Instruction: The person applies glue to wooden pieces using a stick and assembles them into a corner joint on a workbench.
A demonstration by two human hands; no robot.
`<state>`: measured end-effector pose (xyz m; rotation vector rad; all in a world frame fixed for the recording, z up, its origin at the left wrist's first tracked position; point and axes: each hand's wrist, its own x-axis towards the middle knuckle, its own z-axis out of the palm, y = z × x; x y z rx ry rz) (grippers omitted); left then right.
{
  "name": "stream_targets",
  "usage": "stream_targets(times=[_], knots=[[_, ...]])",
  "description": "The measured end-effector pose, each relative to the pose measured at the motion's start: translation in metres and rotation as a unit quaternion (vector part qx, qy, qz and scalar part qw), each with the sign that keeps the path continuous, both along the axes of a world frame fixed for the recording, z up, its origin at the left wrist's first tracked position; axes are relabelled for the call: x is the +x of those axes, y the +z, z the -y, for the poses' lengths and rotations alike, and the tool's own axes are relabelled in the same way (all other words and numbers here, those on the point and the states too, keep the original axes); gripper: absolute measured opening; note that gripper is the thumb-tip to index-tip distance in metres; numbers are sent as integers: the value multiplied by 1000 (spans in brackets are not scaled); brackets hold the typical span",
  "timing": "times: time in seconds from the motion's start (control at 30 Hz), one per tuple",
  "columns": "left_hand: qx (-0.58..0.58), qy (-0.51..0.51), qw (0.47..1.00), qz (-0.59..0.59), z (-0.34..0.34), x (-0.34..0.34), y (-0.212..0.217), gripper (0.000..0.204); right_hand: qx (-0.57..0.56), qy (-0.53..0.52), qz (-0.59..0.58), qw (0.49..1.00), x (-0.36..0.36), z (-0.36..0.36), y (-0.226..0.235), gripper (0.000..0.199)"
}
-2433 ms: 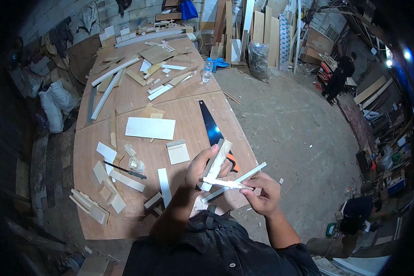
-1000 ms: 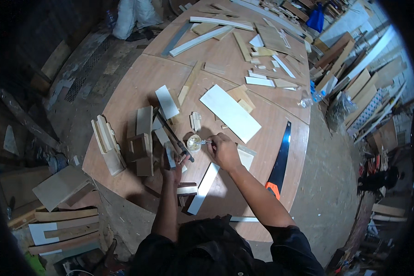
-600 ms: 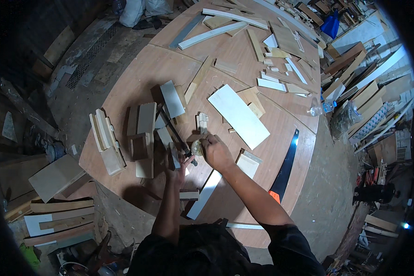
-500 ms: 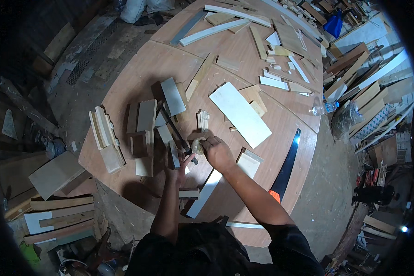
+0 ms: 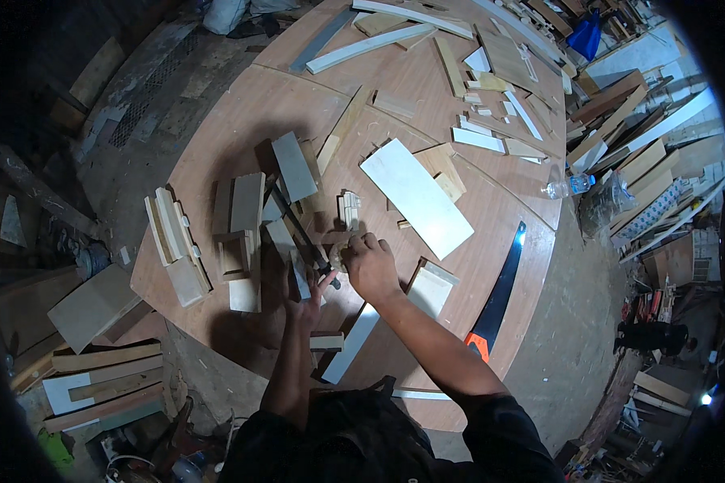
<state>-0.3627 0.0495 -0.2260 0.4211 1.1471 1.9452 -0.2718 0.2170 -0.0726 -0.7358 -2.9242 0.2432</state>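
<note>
Left hand [image 5: 303, 304] grasps 1 wooden block [image 5: 300, 276]; right hand [image 5: 370, 266] at 1 jar [image 5: 336, 256], grip unclear.

A slim wooden block [image 5: 300, 275], its pale grey-white face turned up to the light, sits in the grasp of the left hand [image 5: 304, 299], its long side pointing away from the worker, above the worktop [image 5: 463, 302]. Just to its right, a small, round, yellowish-pale container [image 5: 336, 256] stands on the surface, largely hidden under the fingers of the right hand [image 5: 366, 262]; its contents cannot be made out.
</note>
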Motion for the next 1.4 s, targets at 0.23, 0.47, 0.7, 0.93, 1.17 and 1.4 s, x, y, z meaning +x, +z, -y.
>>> stream_targets(times=[0.23, 0.47, 0.7, 0.93, 1.17, 1.4], knots=[[61, -2, 997, 42, -7, 0, -35, 47, -84, -28, -6, 996, 3, 0, -2, 17], [-36, 120, 961, 248, -13, -3, 52, 22, -117, -109, -108, 981, 20, -7, 59, 17], [152, -116, 958, 215, -28, -2, 126, 26, -493, -287, -377, 730, 98, 5, 134, 13], [-46, -125, 929, 345, -42, 91, 280, 25, -534, -267, -477, 645, 195, 80, 206, 9], [47, -325, 870, 367, -27, 157, 360, 30, -364, -242, -536, 722, 256, 156, 253, 15], [8, -406, 858, 315, -12, 205, 400, 42, -138, -246, -418, 864, 312, 200, 293, 26]])
